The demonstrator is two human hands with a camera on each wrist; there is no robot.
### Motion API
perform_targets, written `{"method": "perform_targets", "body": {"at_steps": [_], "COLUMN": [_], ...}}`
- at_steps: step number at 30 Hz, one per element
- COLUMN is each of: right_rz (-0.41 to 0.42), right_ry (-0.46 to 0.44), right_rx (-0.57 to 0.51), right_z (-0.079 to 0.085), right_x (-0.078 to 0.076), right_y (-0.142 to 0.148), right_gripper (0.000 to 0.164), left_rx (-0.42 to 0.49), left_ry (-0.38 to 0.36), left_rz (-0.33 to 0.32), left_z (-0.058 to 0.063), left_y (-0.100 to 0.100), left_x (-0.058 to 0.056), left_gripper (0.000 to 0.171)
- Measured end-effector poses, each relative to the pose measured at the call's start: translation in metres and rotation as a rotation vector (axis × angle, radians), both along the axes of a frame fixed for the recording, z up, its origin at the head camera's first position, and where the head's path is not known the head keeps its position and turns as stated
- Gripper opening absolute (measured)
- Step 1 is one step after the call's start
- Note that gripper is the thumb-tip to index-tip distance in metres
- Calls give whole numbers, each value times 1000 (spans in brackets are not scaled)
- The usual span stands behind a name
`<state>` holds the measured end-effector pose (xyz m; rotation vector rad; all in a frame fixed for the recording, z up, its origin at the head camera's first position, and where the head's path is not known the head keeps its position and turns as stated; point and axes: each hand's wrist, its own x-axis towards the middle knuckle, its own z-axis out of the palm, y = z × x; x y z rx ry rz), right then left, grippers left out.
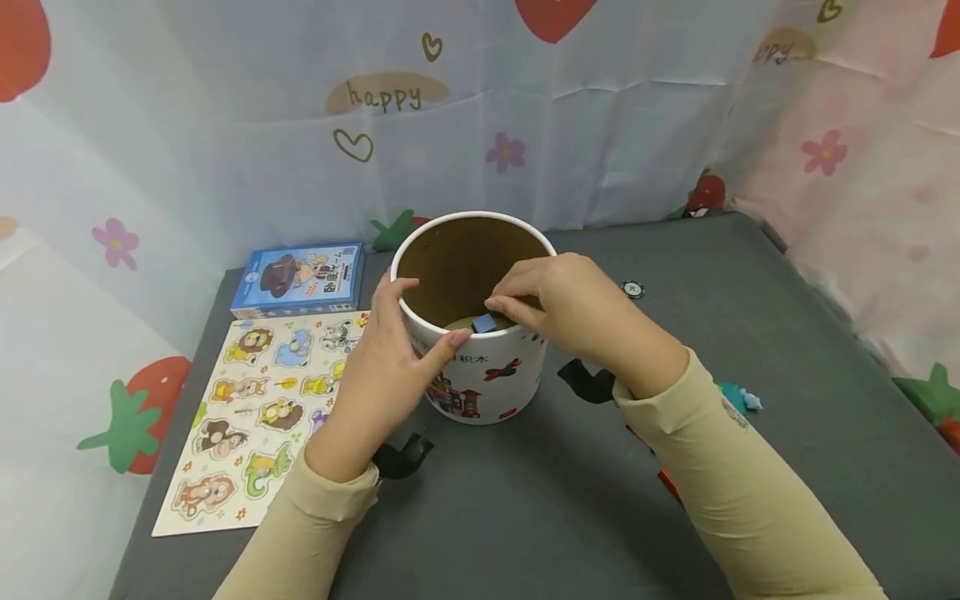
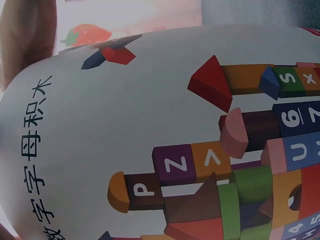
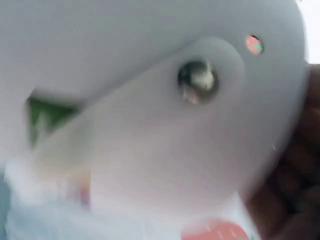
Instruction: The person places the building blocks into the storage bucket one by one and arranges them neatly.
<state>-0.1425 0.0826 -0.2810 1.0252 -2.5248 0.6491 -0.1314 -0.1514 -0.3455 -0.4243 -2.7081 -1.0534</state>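
Note:
A white cylindrical bucket [image 1: 480, 392] with printed toy blocks on its side stands upright in the head view. My left hand [image 1: 390, 358] grips its left rim, fingers over the edge and thumb against the front. Over the right rim is my right hand [image 1: 558, 292], its bent fingertips inside the mouth. Just below them, apart from the fingertips, a small blue block [image 1: 484, 323] shows inside the bucket. The front wall hides most of the bucket's bottom. Close up in the right wrist view is the blurred bucket wall with a metal rivet [image 3: 198, 81].
Left of the bucket lie an animal puzzle board [image 1: 247, 417] and a blue box [image 1: 300, 279]. A poker chip [image 1: 633, 289] is at the right; a teal toy [image 1: 738, 397] and red pieces [image 1: 669, 483] are partly behind my right forearm. A printed curtain [image 1: 480, 125] hangs behind.

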Motion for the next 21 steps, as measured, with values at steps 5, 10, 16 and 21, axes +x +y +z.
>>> {"method": "perform_targets", "body": {"at_steps": [5, 10, 16, 21], "right_rz": [-53, -320, -540, -519], "right_ry": [250, 146, -24, -89], "right_rx": [-222, -81, 206, 297], "right_z": [-12, -46, -90, -117], "right_x": [37, 62, 81, 82], "right_y": [62, 140, 219, 243], "right_gripper": [5, 14, 31, 50], "left_rx": [3, 1, 4, 5], "left_ry": [-2, 0, -14, -13], "left_rz": [-21, -12, -1, 16], "left_z": [-1, 0, 0, -1], "left_y": [8, 11, 8, 4], "left_x": [-1, -1, 0, 0], "left_gripper": [91, 90, 90, 88]}}
